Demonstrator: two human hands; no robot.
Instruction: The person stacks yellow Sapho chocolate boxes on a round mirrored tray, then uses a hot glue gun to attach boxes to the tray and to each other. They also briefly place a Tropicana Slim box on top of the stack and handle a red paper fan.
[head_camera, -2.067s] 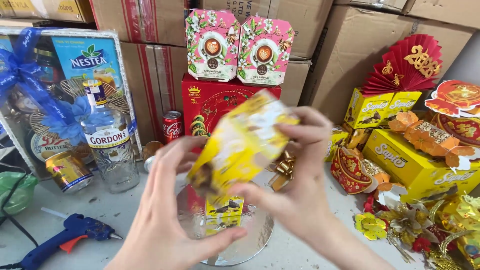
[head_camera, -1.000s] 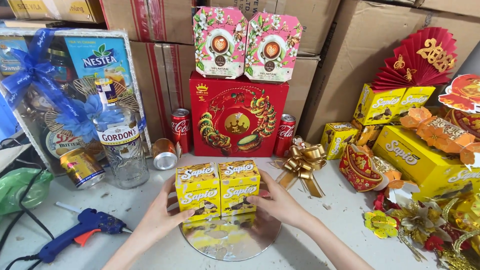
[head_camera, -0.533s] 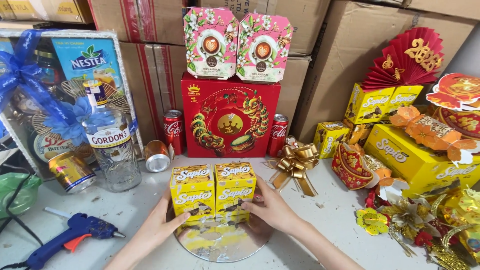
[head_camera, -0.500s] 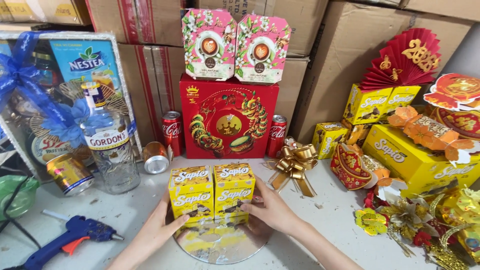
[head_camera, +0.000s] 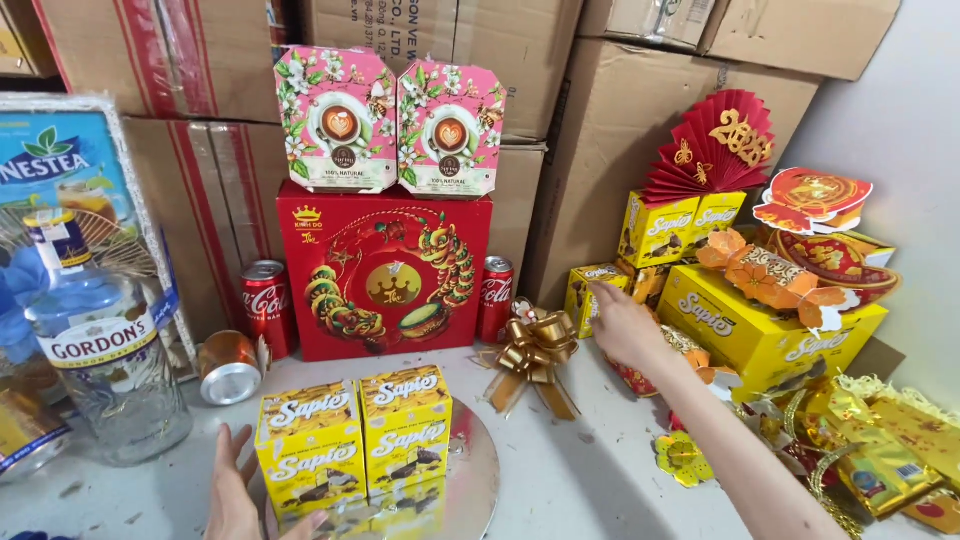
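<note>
Your left hand (head_camera: 235, 492) lies open at about 7 o'clock in the view, fingers spread, palm just beside the left face of the two yellow boxes (head_camera: 355, 440); whether it touches the cardboard cannot be told. Those boxes stand upright side by side, touching each other, on a round mirrored plate (head_camera: 470, 470) that lies on the pale surface (head_camera: 590, 480), low and a little left of centre.

Your right hand (head_camera: 622, 322) is stretched out toward 2 o'clock, open, fingers extended, holding nothing. Its fingertips are at a small yellow box (head_camera: 590, 295) that stands at the foot of the stack of yellow boxes (head_camera: 760, 325); contact cannot be made out.

Between your two hands, a gold ribbon bow (head_camera: 530, 355) lies on the surface. Behind it, at 12 o'clock, a large red box (head_camera: 385, 270) stands upright with two pink flowered boxes (head_camera: 395, 120) on top and a red drink can (head_camera: 268, 305) at each side. A copper-coloured can (head_camera: 230, 365) lies on its side at 9 o'clock, near a clear glass bottle (head_camera: 95, 360). A red paper fan (head_camera: 715, 145) stands over the yellow stack at 1 o'clock.
</note>
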